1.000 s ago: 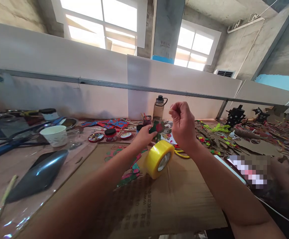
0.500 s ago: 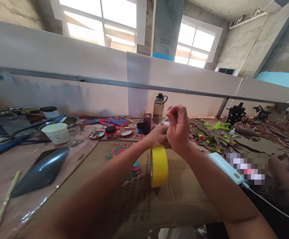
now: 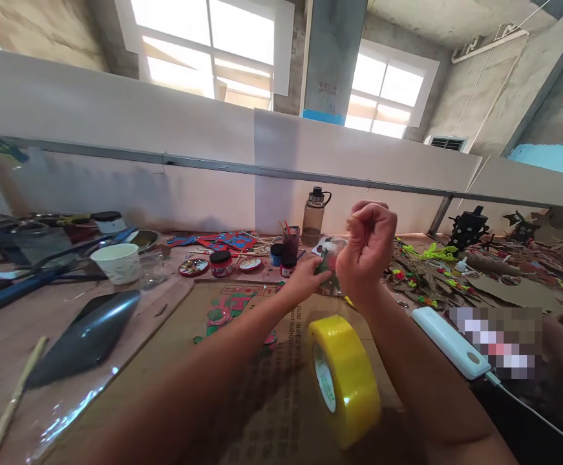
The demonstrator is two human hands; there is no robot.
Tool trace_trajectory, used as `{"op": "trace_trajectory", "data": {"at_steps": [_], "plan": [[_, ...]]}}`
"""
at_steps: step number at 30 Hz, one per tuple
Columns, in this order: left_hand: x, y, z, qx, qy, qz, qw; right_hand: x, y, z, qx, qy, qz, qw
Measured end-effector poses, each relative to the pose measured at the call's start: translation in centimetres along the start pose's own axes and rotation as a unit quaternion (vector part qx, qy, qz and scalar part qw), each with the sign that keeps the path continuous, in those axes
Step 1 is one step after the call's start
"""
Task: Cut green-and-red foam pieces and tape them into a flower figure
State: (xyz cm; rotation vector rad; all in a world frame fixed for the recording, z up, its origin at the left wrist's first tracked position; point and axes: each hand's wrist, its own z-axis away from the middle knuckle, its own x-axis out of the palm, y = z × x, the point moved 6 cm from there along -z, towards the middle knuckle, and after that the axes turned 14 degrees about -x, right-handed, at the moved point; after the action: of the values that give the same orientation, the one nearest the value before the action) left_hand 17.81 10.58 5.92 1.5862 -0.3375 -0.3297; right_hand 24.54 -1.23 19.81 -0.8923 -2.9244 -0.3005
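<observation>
Below the hands — a tilted yellow tape roll.

Flat brown cardboard sheet: dark print includes "shipin.com". Tall grey-blue pillar: small reddish characters, illegible.

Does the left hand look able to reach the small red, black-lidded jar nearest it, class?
Probably yes: the jar stands close to the left hand, nothing between them, though that hand seems to hold a green-and-red piece.
</observation>
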Motion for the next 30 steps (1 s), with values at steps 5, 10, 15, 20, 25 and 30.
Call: {"op": "trace_trajectory", "data": {"at_steps": [5, 10, 15, 20, 25, 30], "plan": [[-1.9, 2.7, 0.4, -0.008, -0.015, 0.164, 0.986, -0.9, 0.9, 0.3, 0.005, 0.011, 0.022, 1.000], [-3.8, 5.4, 2.0, -0.006, 0.026, 0.209, 0.978, -0.6, 1.8, 0.4, 0.008, 0.001, 0.035, 0.999], [-3.7, 6.5, 2.9, -0.001, 0.016, 0.203, 0.979, -0.4, 2.8, 0.4, 0.011, -0.023, 0.064, 0.998], [-2.8, 6.3, 3.1, 0.000, 0.001, 0.191, 0.982, -0.5, 3.6, 0.3, -0.005, -0.036, 0.102, 0.994], [-1.9, 6.0, 3.5, -0.001, -0.006, 0.154, 0.988, -0.8, 4.4, 0.6, 0.003, -0.045, 0.123, 0.991], [-1.1, 5.9, 3.9, -0.003, -0.024, 0.141, 0.990, -1.2, 4.9, 0.8, 0.009, -0.043, 0.136, 0.990]]}}
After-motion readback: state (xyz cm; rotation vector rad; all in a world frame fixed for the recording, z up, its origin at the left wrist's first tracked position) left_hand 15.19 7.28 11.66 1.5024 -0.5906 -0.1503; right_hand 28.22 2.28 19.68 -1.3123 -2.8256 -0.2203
